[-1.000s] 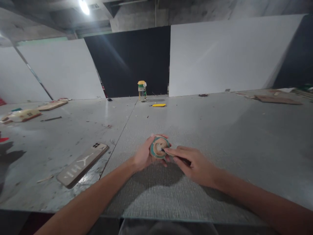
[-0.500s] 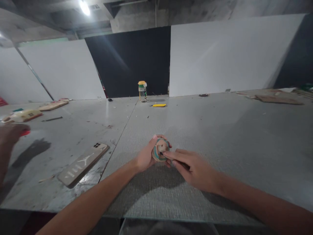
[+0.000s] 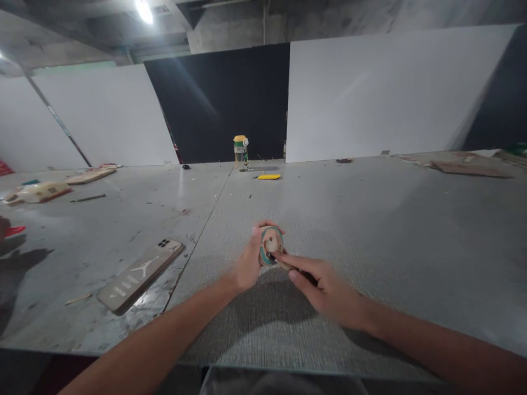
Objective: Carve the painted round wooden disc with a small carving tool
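Observation:
A small round piece, beige with a teal ring near its rim, is gripped in my left hand, thumb at its edge and fingers curled behind. It is held above the table, its face tilted. My right hand is closed around a slim tool with a light, wood-like shaft; its dark tip touches the lower part of the beige face. Most of the tool is hidden by my fingers, so its exact kind does not show.
A phone lies left of my arms. Farther off are a yellow utility knife and a yellow-topped cup. At the left edge a co-worker's hand is beside a red object. Boards lie at far right.
My left hand has tilted the round piece, turning its face toward the right, while the tool tip stays against it. The co-worker's hand has moved left, mostly out of view.

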`<action>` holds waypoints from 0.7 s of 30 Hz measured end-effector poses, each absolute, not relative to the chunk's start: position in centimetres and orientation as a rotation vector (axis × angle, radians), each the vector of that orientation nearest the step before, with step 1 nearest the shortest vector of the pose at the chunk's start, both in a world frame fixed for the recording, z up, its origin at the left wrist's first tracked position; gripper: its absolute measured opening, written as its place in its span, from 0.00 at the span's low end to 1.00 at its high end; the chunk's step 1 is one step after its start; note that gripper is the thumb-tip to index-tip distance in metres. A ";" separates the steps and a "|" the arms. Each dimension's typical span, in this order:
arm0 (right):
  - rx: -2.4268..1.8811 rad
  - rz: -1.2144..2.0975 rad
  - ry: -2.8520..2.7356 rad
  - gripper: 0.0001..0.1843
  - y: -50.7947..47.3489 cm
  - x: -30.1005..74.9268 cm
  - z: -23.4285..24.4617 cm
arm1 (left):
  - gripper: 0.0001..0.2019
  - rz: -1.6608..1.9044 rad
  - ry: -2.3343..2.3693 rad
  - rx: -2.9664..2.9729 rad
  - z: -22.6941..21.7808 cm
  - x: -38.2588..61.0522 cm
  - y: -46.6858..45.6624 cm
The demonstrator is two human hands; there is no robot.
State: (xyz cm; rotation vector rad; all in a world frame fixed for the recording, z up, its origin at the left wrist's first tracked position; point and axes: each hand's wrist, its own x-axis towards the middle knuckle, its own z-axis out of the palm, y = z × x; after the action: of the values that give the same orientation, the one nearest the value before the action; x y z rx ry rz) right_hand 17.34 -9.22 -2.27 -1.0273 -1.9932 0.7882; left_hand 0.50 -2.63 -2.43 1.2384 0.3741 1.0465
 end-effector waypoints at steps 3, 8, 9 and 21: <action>-1.045 0.879 -1.935 0.22 -9.2 17.2 -2.4 | 0.25 1.061 0.364 1.279 -2.4 0.6 -2.9; -1.028 1.140 -1.784 0.23 -9.4 17.0 -2.3 | 0.24 1.124 0.370 1.339 -2.1 0.5 -3.1; -1.005 1.218 -1.744 0.24 -9.3 17.0 -2.4 | 0.24 1.137 0.382 1.353 -2.1 0.5 -3.2; -1.175 0.686 -2.066 0.21 -7.9 18.5 -1.7 | 0.25 1.187 0.583 1.240 -2.0 0.1 -1.2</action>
State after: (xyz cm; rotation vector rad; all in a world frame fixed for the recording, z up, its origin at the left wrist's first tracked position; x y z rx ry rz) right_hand 18.53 -7.85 -1.70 -1.1749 -2.0657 0.6857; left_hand 0.07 -1.20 -1.97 1.2401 0.5829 1.1868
